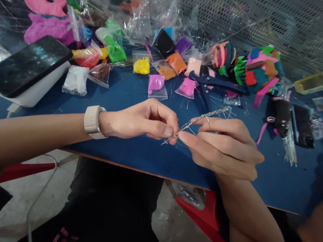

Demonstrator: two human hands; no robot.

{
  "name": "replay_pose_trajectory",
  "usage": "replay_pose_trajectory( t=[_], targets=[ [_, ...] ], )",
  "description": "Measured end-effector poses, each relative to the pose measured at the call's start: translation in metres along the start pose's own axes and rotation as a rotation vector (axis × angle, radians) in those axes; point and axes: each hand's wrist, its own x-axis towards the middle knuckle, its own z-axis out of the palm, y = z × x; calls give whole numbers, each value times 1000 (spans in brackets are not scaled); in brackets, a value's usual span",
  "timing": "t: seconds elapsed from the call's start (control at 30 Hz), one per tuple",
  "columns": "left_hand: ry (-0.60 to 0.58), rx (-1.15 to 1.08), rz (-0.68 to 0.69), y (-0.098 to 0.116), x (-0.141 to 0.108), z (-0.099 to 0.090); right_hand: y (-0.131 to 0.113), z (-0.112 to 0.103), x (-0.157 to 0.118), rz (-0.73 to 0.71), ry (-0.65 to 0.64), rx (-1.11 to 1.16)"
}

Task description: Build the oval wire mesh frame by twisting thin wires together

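Note:
A thin twisted silver wire piece slants up to the right in front of me, with a small loop at its upper end. My left hand, a watch on its wrist, pinches the lower end between thumb and forefinger. Thumb and fingers of my right hand close on the middle of the same piece. Beyond the hands, blue-handled pliers lie among loose cut wires. Small bags of pink clay and purple clay rest just past my left hand.
A phone lies on a white box at left. Clay bags, including yellow, and a multicoloured clay lump line the back. A dark clay figure is at right, near another person's blurred arm.

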Motion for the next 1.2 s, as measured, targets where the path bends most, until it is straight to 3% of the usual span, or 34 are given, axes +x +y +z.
replay_pose_trajectory(
  t=[0.07, 0.2, 0.3, 0.47, 0.63, 0.77, 0.9, 1.1, 1.2],
  targets=[
    [-4, 4, 6, 0, -1, 0, -1, 0, 0, 32, -31, 32],
    [-5, -19, 26, -1, -1, 1, -3, 0, 7, -102, 110, 69],
    [12, -24, 36, -1, 0, 2, -3, 2, 7, -145, 146, 24],
    [42, -40, 29, 0, 0, 0, -3, 4, 4, -102, 83, -43],
    [79, 38, 37, 1, -1, -4, -7, 4, 13, -136, 103, 38],
    [91, 70, 28, -1, -3, -4, -6, 3, 11, -35, 61, 104],
    [124, 79, 46, -4, -3, -5, -4, 2, 5, 62, -70, -17],
    [225, 10, 97, 0, 0, -15, 7, -8, 10, -81, 186, -43],
    [252, -62, 76, 4, 0, -22, 19, -14, 11, 25, 137, -80]
  ],
)
